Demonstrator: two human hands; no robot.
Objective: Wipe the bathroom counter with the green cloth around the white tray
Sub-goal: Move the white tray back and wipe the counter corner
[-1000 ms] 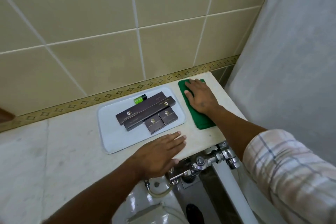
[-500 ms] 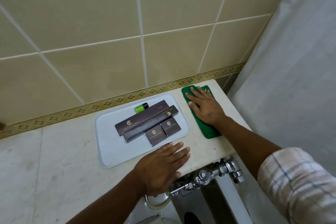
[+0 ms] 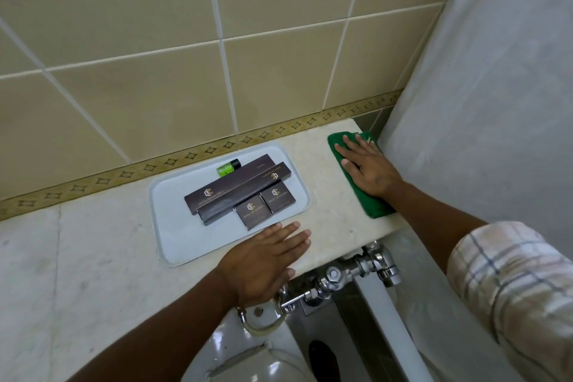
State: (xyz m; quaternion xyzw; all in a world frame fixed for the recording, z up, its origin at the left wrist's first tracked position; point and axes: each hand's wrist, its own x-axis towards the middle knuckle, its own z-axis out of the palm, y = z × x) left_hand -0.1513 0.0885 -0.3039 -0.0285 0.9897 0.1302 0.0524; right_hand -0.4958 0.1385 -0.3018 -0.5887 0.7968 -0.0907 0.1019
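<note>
The green cloth (image 3: 369,206) lies folded on the far right end of the pale stone counter (image 3: 322,189), beside the shower curtain. My right hand (image 3: 367,167) presses flat on top of it, fingers spread toward the wall. The white tray (image 3: 173,220) sits left of the cloth, with a strip of bare counter between them. My left hand (image 3: 266,260) rests flat and empty on the counter's front edge, fingertips just off the tray's near right corner.
On the tray lie several dark brown boxes (image 3: 238,192) and a small green bottle (image 3: 228,168). A chrome flush valve (image 3: 347,273) and toilet (image 3: 257,357) sit below the counter edge. The white curtain (image 3: 483,102) bounds the right; tiled wall behind.
My right hand has slid the green cloth to the right, away from the tray toward the curtain. My left hand stays flat in the same place.
</note>
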